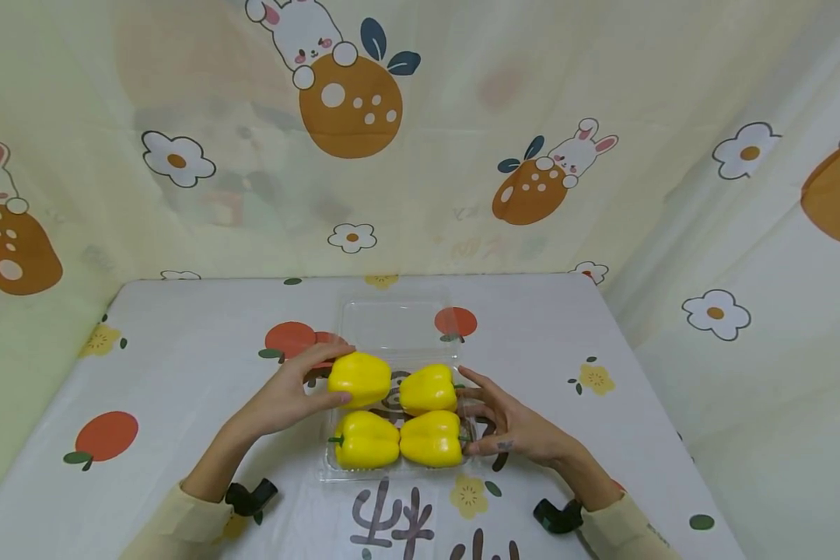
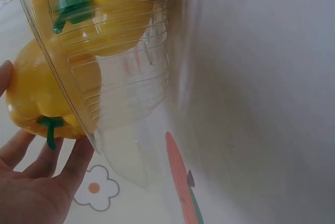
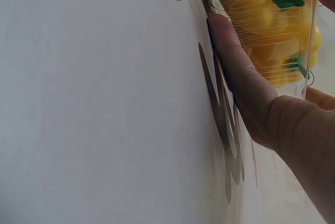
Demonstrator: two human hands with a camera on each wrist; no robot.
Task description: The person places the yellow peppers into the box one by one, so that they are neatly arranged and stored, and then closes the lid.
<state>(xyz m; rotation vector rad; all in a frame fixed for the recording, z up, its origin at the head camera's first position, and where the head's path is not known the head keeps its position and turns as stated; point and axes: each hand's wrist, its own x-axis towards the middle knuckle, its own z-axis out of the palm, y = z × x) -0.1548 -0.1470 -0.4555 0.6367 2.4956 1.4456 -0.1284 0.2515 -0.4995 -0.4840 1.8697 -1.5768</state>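
In the head view a clear plastic clamshell box (image 1: 399,476) lies with its lid (image 1: 395,320) folded back. Yellow bell peppers with green stems fill it: one at lower left (image 1: 367,440), one at lower right (image 1: 431,439), one at upper right (image 1: 428,389). My left hand (image 1: 287,397) grips another yellow bell pepper (image 1: 359,379) at the upper left, thumb on its near side and fingers on its far side. The left wrist view shows that pepper (image 2: 52,88) at the box's rim. My right hand (image 1: 521,428) holds the box's right side, its thumb (image 3: 235,56) along the outer wall.
The table is covered with a white printed cloth (image 1: 182,350). A patterned curtain (image 1: 434,194) rises behind the table and along both sides. Black wrist cameras are strapped on at the left cuff (image 1: 252,496) and right cuff (image 1: 558,516).
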